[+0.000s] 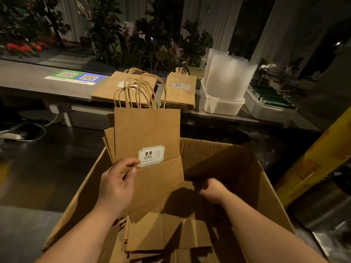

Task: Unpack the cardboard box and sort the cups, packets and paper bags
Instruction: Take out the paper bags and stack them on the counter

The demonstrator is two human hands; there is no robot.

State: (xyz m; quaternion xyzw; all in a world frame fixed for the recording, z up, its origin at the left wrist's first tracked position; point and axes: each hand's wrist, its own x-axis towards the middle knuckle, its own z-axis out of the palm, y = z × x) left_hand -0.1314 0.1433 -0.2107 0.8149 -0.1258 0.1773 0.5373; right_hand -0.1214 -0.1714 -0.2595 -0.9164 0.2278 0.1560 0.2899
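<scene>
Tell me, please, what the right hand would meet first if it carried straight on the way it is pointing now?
Probably the held bundle of paper bags: the right hand points left, toward their lower edge inside the cardboard box. Shadow hides the gap, so depth is uncertain.

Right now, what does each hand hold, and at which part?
The left hand grips a bunch of paper bags at their lower left edge. The right hand is blurred; its hold cannot be told.
</scene>
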